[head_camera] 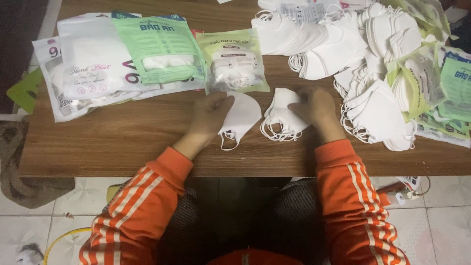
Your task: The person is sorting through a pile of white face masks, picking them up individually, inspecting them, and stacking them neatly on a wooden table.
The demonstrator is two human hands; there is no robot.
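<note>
- Both arms reach forward in orange, white-striped sleeves, forearms angling inward.
- Left hand [210,114] lies palm down, fingers curled, thumb pointing right.
- Right hand [316,105] lies palm down, fingers bent and pinching.

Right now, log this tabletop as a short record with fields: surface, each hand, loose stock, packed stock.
Surface: brown wooden table
Left hand: fingers resting on a single folded white fabric face mask, ear loops hanging toward the table edge
Right hand: pressing on a small stack of white masks with tangled loops
Loose stock: big heap of white masks at the far right
Packed stock: green-and-clear plastic mask packets at the far left; more packets at the right edge
Sleeves: orange with white stripes
</note>
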